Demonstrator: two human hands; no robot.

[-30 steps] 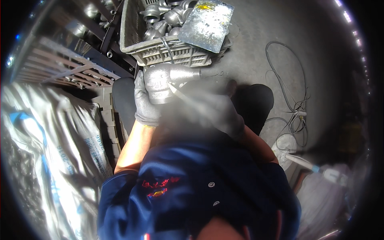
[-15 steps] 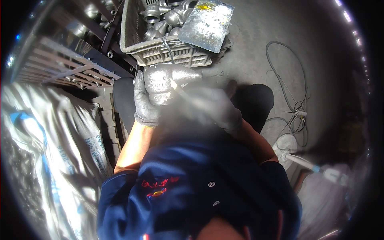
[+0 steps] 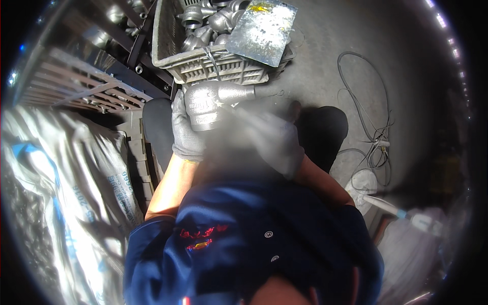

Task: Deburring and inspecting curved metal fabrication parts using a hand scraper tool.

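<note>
My left hand, in a grey work glove, is closed round a silver-grey cast metal fitting. This fitting has a round body, a threaded lower end and a narrow threaded spout pointing right. Beside it, my right hand is gloved too and badly smeared by motion. A thin pale hand tool reaches from that hand to the side of the fitting; its exact kind is too blurred to tell. The right fingers appear closed round its other end, though their outline is lost.
Just ahead stands a grey plastic crate with several similar fittings and a worn metal sheet across its corner. A metal rack is at left, above white woven sacks. A cable lies on the floor at right.
The fitting has turned slightly in my left hand. My right hand with the tool has shifted a little and is more blurred; the tool's tip stays at the fitting.
</note>
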